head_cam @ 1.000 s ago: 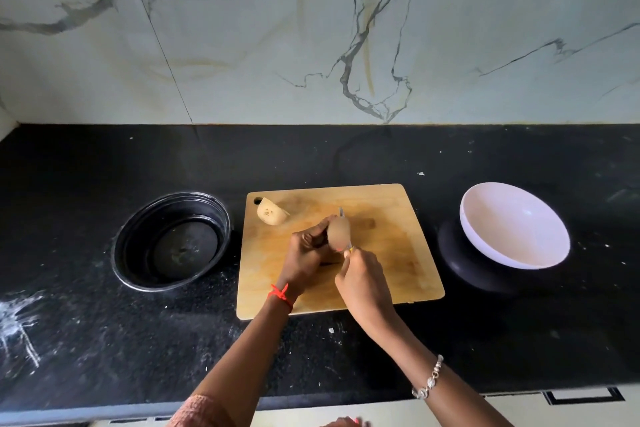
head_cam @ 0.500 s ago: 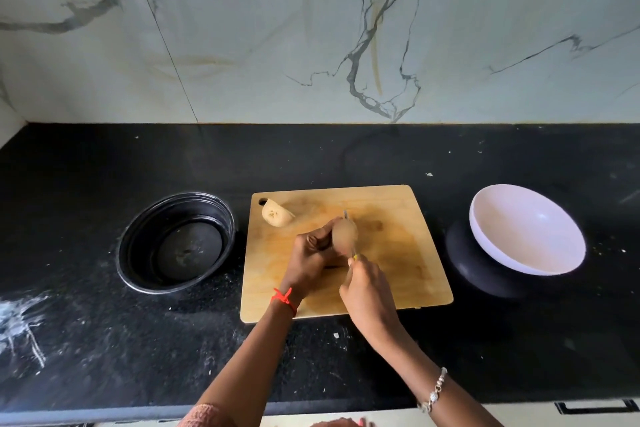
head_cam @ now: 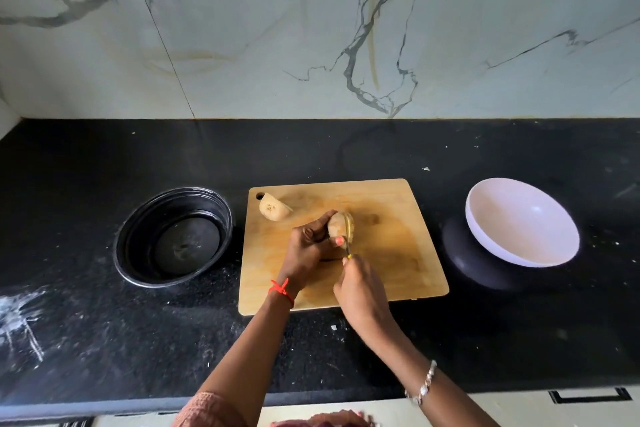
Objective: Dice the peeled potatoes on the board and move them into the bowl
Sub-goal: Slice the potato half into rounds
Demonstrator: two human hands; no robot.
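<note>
Potato on board, white bowl empty

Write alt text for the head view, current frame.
A person's left hand steadies a potato on a wooden cutting board while the right hand slices it with a knife. Another potato piece lies at the board's far left corner. On the black counter, a black pan sits left, an empty white bowl right.
</note>
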